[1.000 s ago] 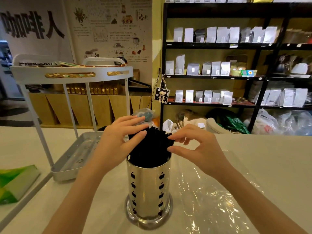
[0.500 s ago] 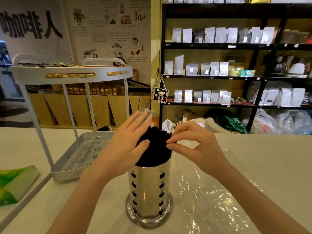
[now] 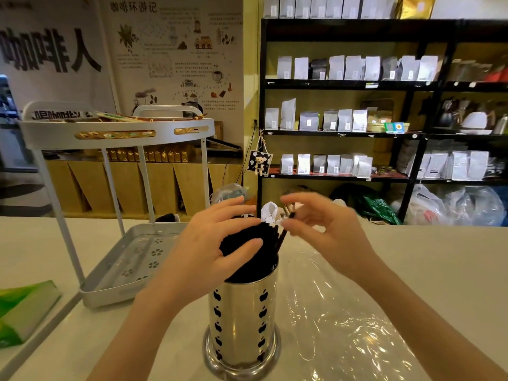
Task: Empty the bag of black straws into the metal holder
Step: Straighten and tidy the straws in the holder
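1. Black straws (image 3: 247,251) stand packed in the metal holder (image 3: 243,317), their tops a dense mound above its rim. The emptied clear bag (image 3: 343,312) lies flat on the counter (image 3: 439,270), just right of the holder and partly under it, or so it looks.

2. The left hand (image 3: 209,251) is spread over the bundle's near-left side, thumb pressed into the tops; it steadies them rather than gripping. The right hand (image 3: 327,229) is blurred: its fingertips seem to pinch one loose straw (image 3: 283,237) that leans out at the holder's right edge, though I cannot tell how firmly.

3. Risks, as I judge them:
   - The holder is tall, narrow and full. A sideways push from the left palm could tip it, spilling straws across the counter.
   - The leaning straw has little room. Forcing it into the packed mass could bend it, or lift its neighbours out.
   - The film under the base is slippery; if the holder sits on it, a tug on the bag could slide or rock the holder.

4. Around: a white two-tier rack (image 3: 118,133) stands left of the holder, its perforated lower tray (image 3: 129,265) near the left wrist, so a wide elbow swing could knock it. A green packet (image 3: 24,309) lies at the far left edge, well apart. Shelves of pouches (image 3: 343,119) are behind the counter, out of the way.
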